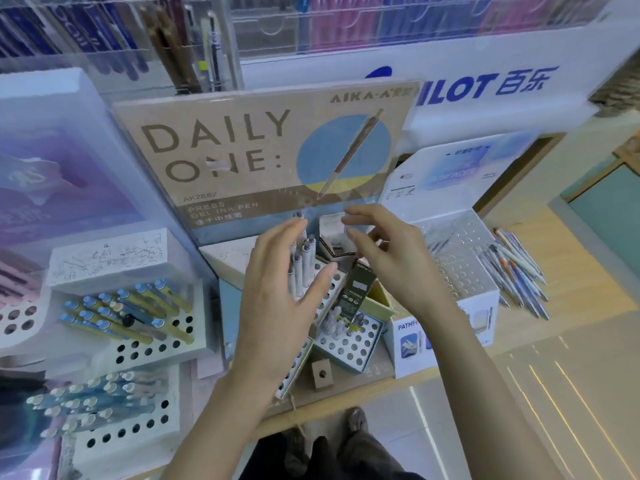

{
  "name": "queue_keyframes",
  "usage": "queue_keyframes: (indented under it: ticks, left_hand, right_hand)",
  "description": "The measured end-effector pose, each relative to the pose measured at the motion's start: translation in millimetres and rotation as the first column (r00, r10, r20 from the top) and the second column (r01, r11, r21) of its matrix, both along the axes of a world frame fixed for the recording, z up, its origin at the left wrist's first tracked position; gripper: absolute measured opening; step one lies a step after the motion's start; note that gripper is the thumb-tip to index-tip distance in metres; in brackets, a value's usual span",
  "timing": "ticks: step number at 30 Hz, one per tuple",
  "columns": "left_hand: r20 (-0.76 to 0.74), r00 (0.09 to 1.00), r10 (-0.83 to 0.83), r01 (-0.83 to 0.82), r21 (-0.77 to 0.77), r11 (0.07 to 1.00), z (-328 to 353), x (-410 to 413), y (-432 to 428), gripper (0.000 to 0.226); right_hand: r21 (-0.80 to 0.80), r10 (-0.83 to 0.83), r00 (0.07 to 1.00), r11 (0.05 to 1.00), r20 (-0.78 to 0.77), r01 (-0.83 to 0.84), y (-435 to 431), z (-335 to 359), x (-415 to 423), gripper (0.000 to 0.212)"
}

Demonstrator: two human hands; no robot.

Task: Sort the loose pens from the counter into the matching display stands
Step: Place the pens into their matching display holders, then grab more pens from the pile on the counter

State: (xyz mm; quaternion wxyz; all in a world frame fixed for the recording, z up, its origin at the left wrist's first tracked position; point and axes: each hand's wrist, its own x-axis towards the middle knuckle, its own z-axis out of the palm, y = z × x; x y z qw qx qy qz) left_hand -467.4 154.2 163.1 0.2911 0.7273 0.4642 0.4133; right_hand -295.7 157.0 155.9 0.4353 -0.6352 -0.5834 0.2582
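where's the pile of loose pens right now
In the head view, the loose pens lie on the wooden counter at far right, just right of the white Pathfinder stand.

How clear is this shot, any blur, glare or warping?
Head view: right hand soft, purple display at the left edge smeared, bright streaks on the floor, PILOT banner bowed by the wide lens, DAILY ONE board readable.

One wide-angle camera sits on the person's head and gives the only view. It faces forward and steeply down over the counter (588, 271), close enough that the left hand (277, 299) and right hand (391, 258) fill the centre. The stand (242, 150) faces the lens at mid-frame. Shelves (346, 29) curve along the top edge, and shoes (356, 420) show at bottom centre.
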Motion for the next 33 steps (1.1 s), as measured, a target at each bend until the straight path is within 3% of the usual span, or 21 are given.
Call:
queue_keyframes:
  ticks: [3,6,8,10,14,18,22,27,33]
  left_hand:
    - [-0.094,0.994,0.052,-0.040,0.126,0.991,4.3,31.1,-13.2,0.039]
    - [-0.213,0.940,0.267,-0.201,0.289,0.936,-1.4,58.3,-20.6,0.029]
    - [-0.153,0.940,0.304,-0.239,0.340,0.910,-4.1,76.0,-24.5,0.025]
    - [-0.082,0.973,0.214,-0.176,0.333,0.927,-7.0,103.8,-31.0,0.020]
    - [0.046,0.999,0.019,-0.016,-0.057,0.998,-29.0,201.3,-51.7,0.026]
    - [0.194,0.980,0.035,0.046,-0.395,0.917,-59.6,301.1,-71.4,0.037]
    - [0.221,0.973,0.066,0.055,-0.503,0.862,-73.1,369.4,-72.1,0.036]
    - [0.165,0.982,0.087,0.011,-0.518,0.855,-97.1,402.0,-60.4,0.032]
    - [0.104,0.989,0.107,0.012,-0.767,0.642,-158.0,433.3,-48.1,0.040]
  right_hand:
    - [0.052,-0.110,0.992,0.992,-0.057,0.113,-32.9,0.5,31.6,0.023]
    - [0.053,-0.208,0.975,0.976,-0.078,0.212,-68.0,-5.9,82.2,0.024]
    - [0.032,-0.270,0.959,0.961,-0.089,0.274,-87.5,-13.6,124.1,0.024]
    - [0.014,-0.317,0.943,0.947,-0.096,0.320,-100.0,-24.3,169.2,0.022]
    - [-0.096,-0.332,0.941,0.941,-0.061,0.325,-101.5,-52.1,262.2,0.028]
    - [-0.262,-0.309,0.951,0.920,-0.026,0.292,-96.8,-85.2,342.9,0.018]
    - [-0.370,-0.254,0.967,0.897,0.020,0.243,-93.0,-109.2,403.4,0.015]
    - [-0.418,-0.233,0.972,0.880,0.038,0.227,-86.8,-133.2,441.1,0.018]
    - [-0.540,-0.304,0.950,0.788,0.079,0.297,-86.3,-173.9,452.0,0.034]
